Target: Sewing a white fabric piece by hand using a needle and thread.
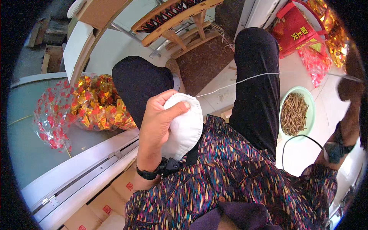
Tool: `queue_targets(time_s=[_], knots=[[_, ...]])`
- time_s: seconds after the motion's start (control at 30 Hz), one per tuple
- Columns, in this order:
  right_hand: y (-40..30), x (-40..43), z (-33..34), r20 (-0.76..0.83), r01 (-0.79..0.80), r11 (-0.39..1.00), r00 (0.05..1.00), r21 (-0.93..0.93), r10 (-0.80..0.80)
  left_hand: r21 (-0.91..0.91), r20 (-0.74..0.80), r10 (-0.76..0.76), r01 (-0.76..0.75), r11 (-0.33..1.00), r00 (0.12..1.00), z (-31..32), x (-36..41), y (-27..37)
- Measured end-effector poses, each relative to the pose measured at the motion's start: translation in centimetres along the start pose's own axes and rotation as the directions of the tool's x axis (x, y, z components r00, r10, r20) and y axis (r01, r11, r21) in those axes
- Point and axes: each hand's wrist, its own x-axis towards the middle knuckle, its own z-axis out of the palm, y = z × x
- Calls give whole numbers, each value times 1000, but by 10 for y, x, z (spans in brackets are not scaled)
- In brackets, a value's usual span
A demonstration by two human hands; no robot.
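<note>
My left hand (158,118) grips a white padded cloth piece (187,126), rounded and stitched along its rim, with the thumb pressed on its upper face. Its lower end hangs above my lap, near the patterned shirt. From the upper edge of the cloth a white thread (238,82) runs taut across my right knee. At the far right rim of the view, the thread meets my right hand (349,86), which is raised, dark and partly cut off. The fingers seem closed on the thread; whether they also hold a needle is hidden.
A pale green bowl (312,112) of thin brown sticks stands right of my leg. Beyond it lie a red bag (299,34) and gold foil (336,37). Foil in clear dotted wrap (97,106) sits left. A wooden chair (178,23) stands ahead; cardboard boxes (112,198) lie lower left.
</note>
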Motion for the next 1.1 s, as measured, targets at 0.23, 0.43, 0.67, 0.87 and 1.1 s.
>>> queue_targets(time_s=[0.23,0.43,0.67,0.87,1.1], knots=[[-3,8,6,54,33,999,998,-23,-32,45,72,36,-39,998,997,27,-6,2],[-4,9,8,68,46,999,997,-29,-44,144,84,59,-71,987,995,34,-14,0],[-4,13,16,82,48,998,996,-43,-44,125,124,-1,-15,992,992,33,-13,-3],[-5,13,17,93,72,996,993,-49,-67,137,143,38,-58,989,989,32,-16,-4],[-4,10,22,66,75,996,995,-57,-71,191,178,11,-45,981,984,37,-12,-8]])
